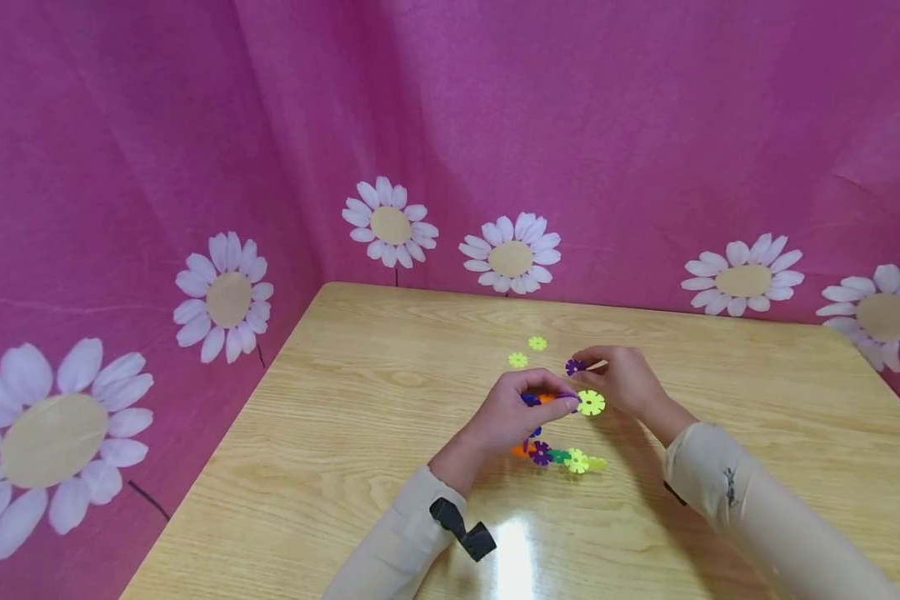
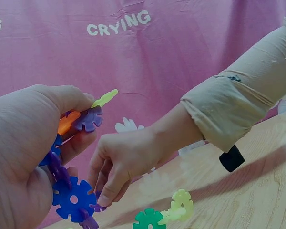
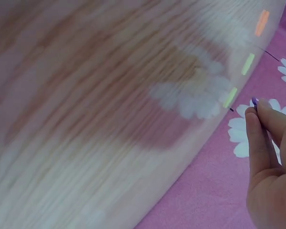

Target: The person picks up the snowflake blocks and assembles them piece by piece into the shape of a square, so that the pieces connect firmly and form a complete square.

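Note:
My left hand [image 1: 506, 412] grips a chain of notched plastic flower discs, with its thumb on the end near a yellow-green disc [image 1: 591, 403]. In the left wrist view a blue disc [image 2: 74, 199] of the chain hangs below the palm, and an orange disc [image 2: 68, 122] shows between the fingers. The chain curves on to a purple disc [image 1: 541, 453], a green disc [image 2: 150, 218] and yellow ones. My right hand [image 1: 628, 382] pinches a single purple disc [image 1: 573, 367] between thumb and fingers, just beyond the chain's yellow-green end. Part of the chain is hidden behind my left hand.
Two loose yellow-green discs [image 1: 537, 342] lie on the wooden table [image 1: 360, 400] past my hands. In the right wrist view an orange disc [image 3: 262, 23] also lies near the table edge. A pink cloth [image 1: 607, 125] with white flowers stands behind and at the left.

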Demonstrator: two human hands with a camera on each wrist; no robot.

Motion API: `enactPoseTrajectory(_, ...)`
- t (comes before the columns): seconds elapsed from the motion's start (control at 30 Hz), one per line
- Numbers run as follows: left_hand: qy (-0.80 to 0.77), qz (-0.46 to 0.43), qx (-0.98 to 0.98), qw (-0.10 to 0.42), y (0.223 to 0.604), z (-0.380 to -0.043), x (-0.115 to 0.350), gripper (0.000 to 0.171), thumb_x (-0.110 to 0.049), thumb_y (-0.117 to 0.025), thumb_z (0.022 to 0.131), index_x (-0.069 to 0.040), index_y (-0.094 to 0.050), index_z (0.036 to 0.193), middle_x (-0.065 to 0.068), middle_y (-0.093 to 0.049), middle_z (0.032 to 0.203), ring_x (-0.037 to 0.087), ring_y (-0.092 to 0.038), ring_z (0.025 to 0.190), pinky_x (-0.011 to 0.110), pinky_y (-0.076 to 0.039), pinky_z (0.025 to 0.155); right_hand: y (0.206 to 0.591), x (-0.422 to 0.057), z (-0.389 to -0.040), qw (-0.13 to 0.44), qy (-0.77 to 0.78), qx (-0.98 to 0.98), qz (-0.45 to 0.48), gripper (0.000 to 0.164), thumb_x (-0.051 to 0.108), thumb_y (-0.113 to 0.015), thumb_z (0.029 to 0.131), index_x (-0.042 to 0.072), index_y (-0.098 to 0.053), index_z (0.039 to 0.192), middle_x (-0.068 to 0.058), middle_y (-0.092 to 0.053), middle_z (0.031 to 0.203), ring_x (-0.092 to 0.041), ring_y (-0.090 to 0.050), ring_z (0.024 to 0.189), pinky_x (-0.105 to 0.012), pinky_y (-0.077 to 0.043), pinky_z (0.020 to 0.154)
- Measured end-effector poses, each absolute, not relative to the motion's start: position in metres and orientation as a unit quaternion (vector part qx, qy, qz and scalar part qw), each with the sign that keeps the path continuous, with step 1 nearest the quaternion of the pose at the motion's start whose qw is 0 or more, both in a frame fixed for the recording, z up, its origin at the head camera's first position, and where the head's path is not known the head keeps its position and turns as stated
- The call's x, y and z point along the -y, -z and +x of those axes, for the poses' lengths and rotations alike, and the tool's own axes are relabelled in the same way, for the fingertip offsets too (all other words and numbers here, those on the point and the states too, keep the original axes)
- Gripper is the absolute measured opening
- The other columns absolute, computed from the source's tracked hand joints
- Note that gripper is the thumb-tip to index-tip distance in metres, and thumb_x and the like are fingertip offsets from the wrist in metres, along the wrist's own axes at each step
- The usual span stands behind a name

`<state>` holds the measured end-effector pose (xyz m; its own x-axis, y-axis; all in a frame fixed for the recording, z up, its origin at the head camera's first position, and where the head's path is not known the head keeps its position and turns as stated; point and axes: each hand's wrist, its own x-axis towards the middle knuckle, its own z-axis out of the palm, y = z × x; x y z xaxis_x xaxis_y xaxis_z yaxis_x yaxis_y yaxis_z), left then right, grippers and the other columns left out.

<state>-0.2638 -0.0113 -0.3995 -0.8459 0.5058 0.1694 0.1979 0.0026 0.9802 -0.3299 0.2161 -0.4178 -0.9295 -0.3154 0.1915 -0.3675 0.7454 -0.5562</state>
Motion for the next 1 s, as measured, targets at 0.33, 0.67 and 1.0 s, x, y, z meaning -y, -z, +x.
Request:
enactPoseTrajectory(0.33, -0.654, 0.263, -0.702, 0.105, 0.4, -0.263, 0.01, 0.014, -0.021, -0.068, 0.096, -0.015, -0.072, 0.108, -0.001, -0.07, 0.102, 0.006, -0.063, 0.094, 0.022, -0.054, 0.084, 0.409, -0.221, -0.312, 0.082, -0.319, 0.92, 0.213, 0.024, 0.004, -0.075, 0.087, 0.001, -0.074, 0.111, -0.016, -0.075, 0.105, -0.033, -0.075, 0.09, -0.035, -0.061, 0.072)
enactPoseTrajectory(0.67, -0.658, 0.263, -0.698, 0.105, 0.401, -0.263, 0.011, 0.014, -0.02, -0.068, 0.095, -0.014, -0.072, 0.107, 0.0, -0.069, 0.102, 0.006, -0.062, 0.095, 0.022, -0.054, 0.085, 0.396, -0.218, -0.293, 0.111, -0.326, 0.909, 0.235, 0.023, -0.001, -0.074, 0.086, 0.002, -0.075, 0.109, -0.015, -0.075, 0.104, -0.032, -0.075, 0.089, -0.035, -0.061, 0.072)
enactPoseTrajectory(1.0, -0.654, 0.255, -0.703, 0.109, 0.398, -0.262, 0.011, 0.015, -0.023, -0.069, 0.095, -0.017, -0.072, 0.108, -0.003, -0.069, 0.104, 0.007, -0.062, 0.096, 0.023, -0.054, 0.086, 0.388, -0.217, -0.274, 0.142, -0.348, 0.89, 0.259, 0.027, -0.01, -0.074, 0.082, -0.001, -0.075, 0.107, -0.016, -0.076, 0.1, -0.029, -0.076, 0.088, -0.03, -0.06, 0.07)
